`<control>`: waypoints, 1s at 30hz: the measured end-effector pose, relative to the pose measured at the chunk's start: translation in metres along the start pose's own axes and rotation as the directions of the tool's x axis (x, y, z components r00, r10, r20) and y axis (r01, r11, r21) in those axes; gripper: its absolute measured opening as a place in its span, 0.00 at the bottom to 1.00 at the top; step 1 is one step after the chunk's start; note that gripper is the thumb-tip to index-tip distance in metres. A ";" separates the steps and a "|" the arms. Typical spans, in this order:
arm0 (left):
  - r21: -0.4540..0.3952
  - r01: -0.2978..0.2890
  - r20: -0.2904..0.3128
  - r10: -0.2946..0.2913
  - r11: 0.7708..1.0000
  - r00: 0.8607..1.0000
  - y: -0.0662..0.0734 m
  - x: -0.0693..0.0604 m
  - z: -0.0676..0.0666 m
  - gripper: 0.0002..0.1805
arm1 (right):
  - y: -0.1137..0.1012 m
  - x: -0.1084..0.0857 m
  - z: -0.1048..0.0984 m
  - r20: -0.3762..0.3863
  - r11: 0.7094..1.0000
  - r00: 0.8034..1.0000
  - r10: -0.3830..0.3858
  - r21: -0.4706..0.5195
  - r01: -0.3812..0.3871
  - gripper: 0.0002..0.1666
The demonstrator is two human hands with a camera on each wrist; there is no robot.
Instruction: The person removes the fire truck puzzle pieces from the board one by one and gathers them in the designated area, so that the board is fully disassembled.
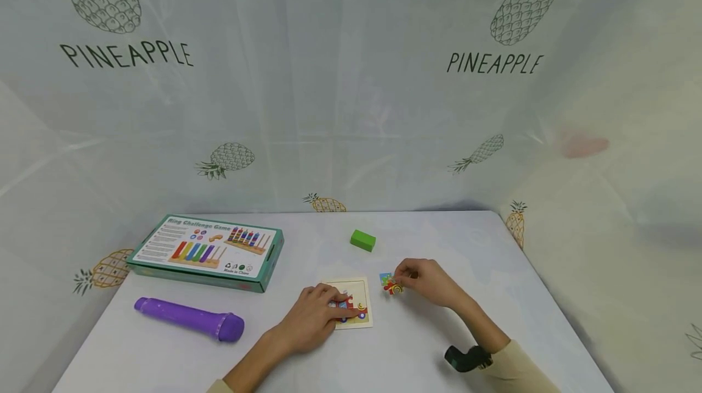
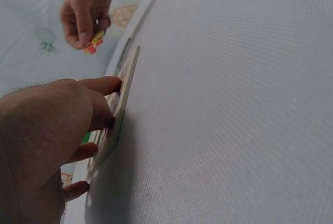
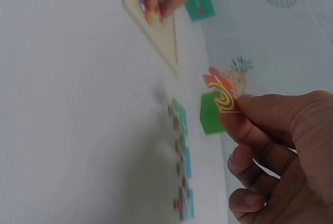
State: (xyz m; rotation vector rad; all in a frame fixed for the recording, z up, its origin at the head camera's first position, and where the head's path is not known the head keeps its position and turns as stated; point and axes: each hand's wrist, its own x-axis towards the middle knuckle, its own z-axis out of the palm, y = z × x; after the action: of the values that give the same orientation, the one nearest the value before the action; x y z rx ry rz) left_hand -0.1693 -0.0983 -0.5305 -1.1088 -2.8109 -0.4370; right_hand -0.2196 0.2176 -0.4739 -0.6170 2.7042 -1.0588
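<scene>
Right of a flat, pale board [image 1: 359, 286], we are pinching a thin, jagged puzzle piece [image 3: 223, 96] with our right grip [image 1: 430, 280], which is hiding one end; our spread left grip [image 1: 311, 317] is covering part of the board's picture [image 1: 362, 309].

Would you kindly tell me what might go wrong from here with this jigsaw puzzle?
The red-and-yellow puzzle piece might slip, since the right hand pinches it only by one end. That hand could also brush the loose puzzle pieces lying close by on the table. And the left hand, its fingers over part of the puzzle board, may get in the way there.
</scene>
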 end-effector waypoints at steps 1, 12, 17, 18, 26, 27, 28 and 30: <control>-0.004 0.002 0.002 -0.002 1.000 1.000 0.000 0.000 0.000 0.26 | 0.003 -0.002 -0.004 -0.002 1.000 1.000 0.007 0.007 -0.007 0.03; -0.017 0.005 0.013 -0.005 1.000 1.000 -0.001 -0.001 -0.001 0.27 | 0.038 -0.019 -0.030 0.026 0.997 0.997 0.072 0.040 -0.073 0.06; -0.017 -0.003 0.012 0.004 1.000 1.000 0.000 0.000 0.000 0.27 | 0.047 -0.023 -0.032 0.063 0.991 0.990 0.124 0.041 -0.126 0.05; -0.016 -0.004 0.012 0.005 1.000 1.000 0.000 0.000 -0.001 0.27 | 0.049 -0.024 -0.031 0.075 0.990 0.988 0.133 0.047 -0.136 0.05; -0.016 -0.008 0.011 0.008 1.000 1.000 0.001 0.000 -0.003 0.27 | 0.055 -0.025 -0.026 0.037 0.983 0.985 0.171 0.059 -0.173 0.03; -0.019 -0.008 0.012 0.008 1.000 1.000 0.002 0.000 -0.003 0.26 | 0.054 -0.025 -0.026 0.030 0.984 0.985 0.169 0.053 -0.170 0.03; -0.021 -0.006 0.014 0.006 1.000 1.000 0.002 0.000 -0.003 0.26 | 0.054 -0.025 -0.027 0.026 0.985 0.986 0.167 0.044 -0.168 0.03; -0.021 -0.005 0.013 0.005 1.000 1.000 0.002 0.000 -0.004 0.26 | 0.054 -0.025 -0.027 0.030 0.986 0.987 0.161 0.037 -0.162 0.03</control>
State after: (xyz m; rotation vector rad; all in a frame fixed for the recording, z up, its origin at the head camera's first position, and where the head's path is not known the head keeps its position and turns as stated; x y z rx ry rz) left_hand -0.1683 -0.0981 -0.5267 -1.1263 -2.8209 -0.4620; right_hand -0.2225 0.2807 -0.4908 -0.3950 2.6510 -1.0514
